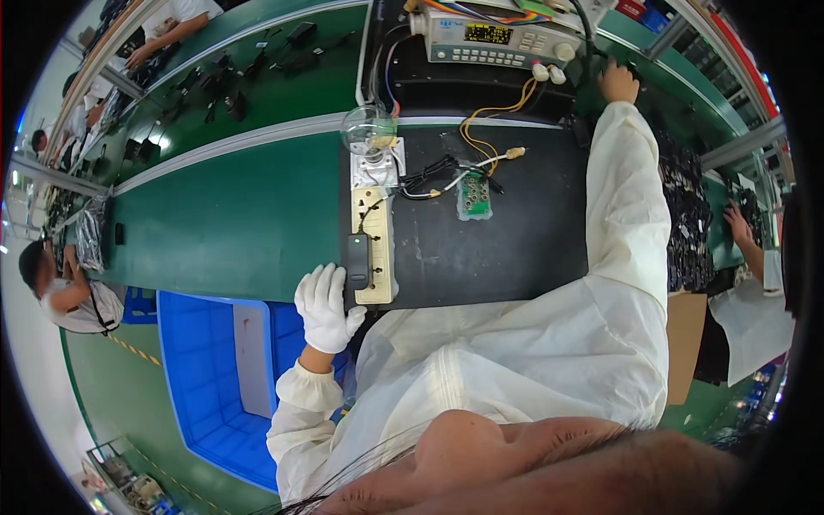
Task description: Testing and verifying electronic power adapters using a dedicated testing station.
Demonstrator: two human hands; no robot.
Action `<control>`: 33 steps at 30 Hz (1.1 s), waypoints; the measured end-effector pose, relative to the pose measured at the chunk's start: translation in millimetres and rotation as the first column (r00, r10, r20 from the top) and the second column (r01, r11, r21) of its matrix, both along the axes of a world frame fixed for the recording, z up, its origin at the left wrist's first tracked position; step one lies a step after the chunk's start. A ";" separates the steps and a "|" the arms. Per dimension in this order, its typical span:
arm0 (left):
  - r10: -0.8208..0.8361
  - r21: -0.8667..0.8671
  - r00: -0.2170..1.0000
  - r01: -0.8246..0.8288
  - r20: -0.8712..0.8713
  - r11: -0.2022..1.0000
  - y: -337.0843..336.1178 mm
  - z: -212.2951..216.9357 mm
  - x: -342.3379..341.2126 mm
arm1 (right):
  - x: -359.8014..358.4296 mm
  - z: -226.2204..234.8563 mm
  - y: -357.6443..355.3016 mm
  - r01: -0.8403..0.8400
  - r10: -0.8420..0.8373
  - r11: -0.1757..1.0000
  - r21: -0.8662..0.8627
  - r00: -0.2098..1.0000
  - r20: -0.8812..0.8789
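Observation:
My left hand (324, 307), in a white glove, rests at the bench's near edge with its fingers stretched out and its thumb apart. Just right of its fingers, a black power adapter (358, 261) sits on a cream power strip (374, 249). The adapter's black cable (427, 175) runs up to a small bundle on the mat. My bare right hand (619, 83) reaches far to the back right, beside the bench instrument. Its fingers are bent together among dark items, and whatever they hold is too small to make out.
A glass bulb (367, 130) stands beyond the strip, with a green circuit board (474, 196) to its right. An electronic instrument (498, 41) stands at the back. Stacked black adapters (685, 210) lie right; a blue bin (206, 378) is below left. Other people work on both sides.

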State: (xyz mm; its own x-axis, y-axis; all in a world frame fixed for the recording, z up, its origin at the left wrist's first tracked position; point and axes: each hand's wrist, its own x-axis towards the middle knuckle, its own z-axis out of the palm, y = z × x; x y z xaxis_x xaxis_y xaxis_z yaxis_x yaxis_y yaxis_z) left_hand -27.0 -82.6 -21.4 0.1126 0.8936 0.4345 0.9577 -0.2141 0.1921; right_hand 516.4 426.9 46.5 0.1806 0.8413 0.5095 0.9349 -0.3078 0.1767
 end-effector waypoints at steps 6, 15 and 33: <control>-0.062 -0.038 0.997 0.060 -0.053 0.997 8.2 6.8 -1.4 | 11.0 -14.4 -5.6 -0.290 0.446 0.862 -0.417 0.824 0.349; -0.216 -0.063 0.967 0.226 0.135 0.972 18.4 21.7 -23.8 | 20.3 17.5 -31.1 -0.586 0.538 0.788 -0.188 0.805 -0.252; -0.113 -0.131 0.941 0.162 0.319 0.978 115.9 39.6 -78.2 | -81.8 90.6 -309.0 -0.840 0.508 0.542 0.011 0.317 -0.801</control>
